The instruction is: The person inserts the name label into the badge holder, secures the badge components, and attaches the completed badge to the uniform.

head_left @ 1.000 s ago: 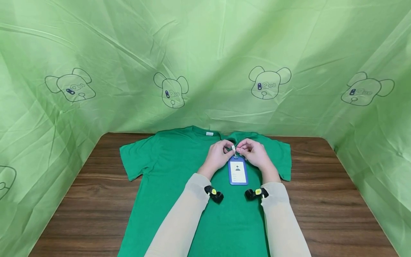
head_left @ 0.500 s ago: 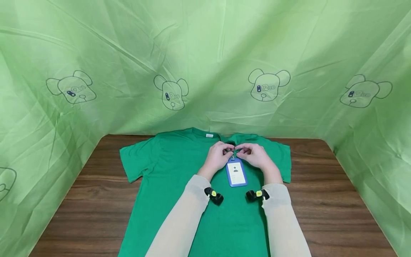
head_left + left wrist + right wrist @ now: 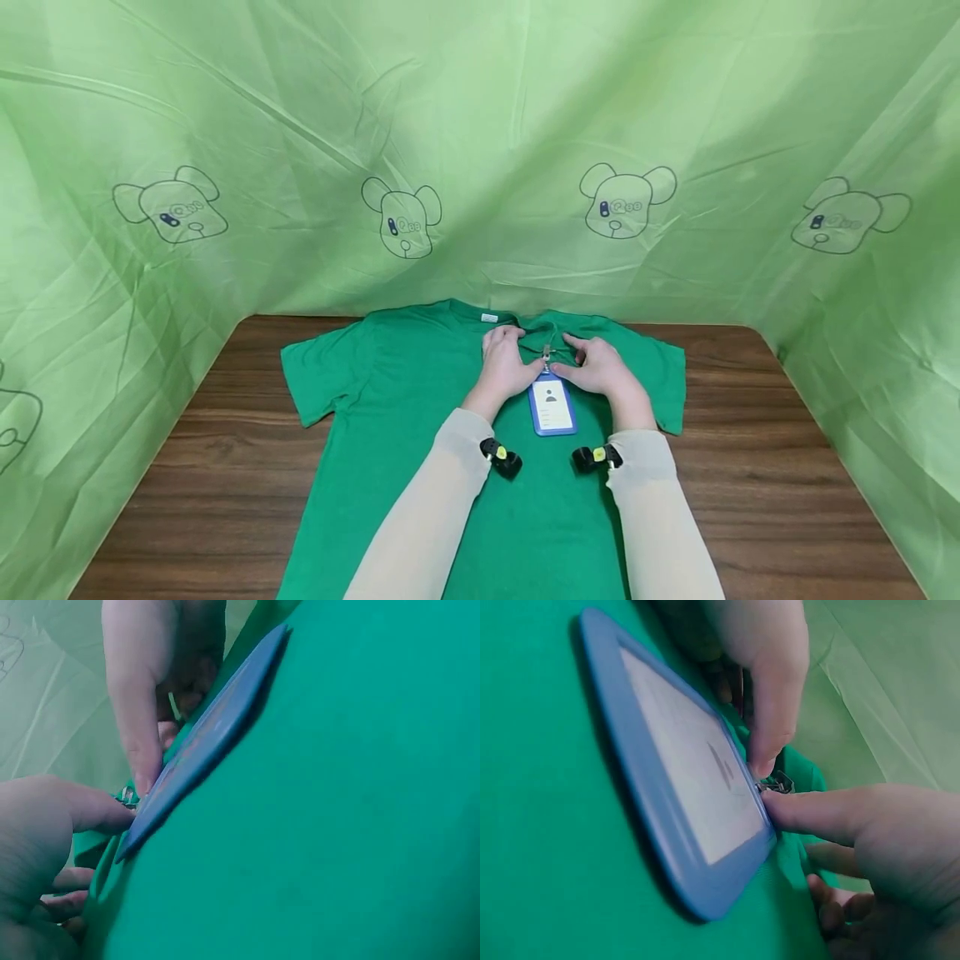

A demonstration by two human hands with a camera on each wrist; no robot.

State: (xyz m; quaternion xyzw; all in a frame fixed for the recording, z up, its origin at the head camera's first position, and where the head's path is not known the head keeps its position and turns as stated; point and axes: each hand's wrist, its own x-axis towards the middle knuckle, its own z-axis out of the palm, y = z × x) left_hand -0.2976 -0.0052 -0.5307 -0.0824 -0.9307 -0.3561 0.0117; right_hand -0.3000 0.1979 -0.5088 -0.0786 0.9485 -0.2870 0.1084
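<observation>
1. The green T-shirt lies flat on the wooden worktop, its collar toward the green curtain behind it.
2. The left hand rests on the T-shirt just left of the blue badge holder. Its fingers are relaxed, and the thumb touches the holder's top-left corner.
3. The badge holder lies on the chest of the T-shirt, just below the collar, with its metal clip at the top.
4. The right hand rests just right of the holder. Its fingers are straight and spread, and the thumb touches the holder near the clip.
</observation>
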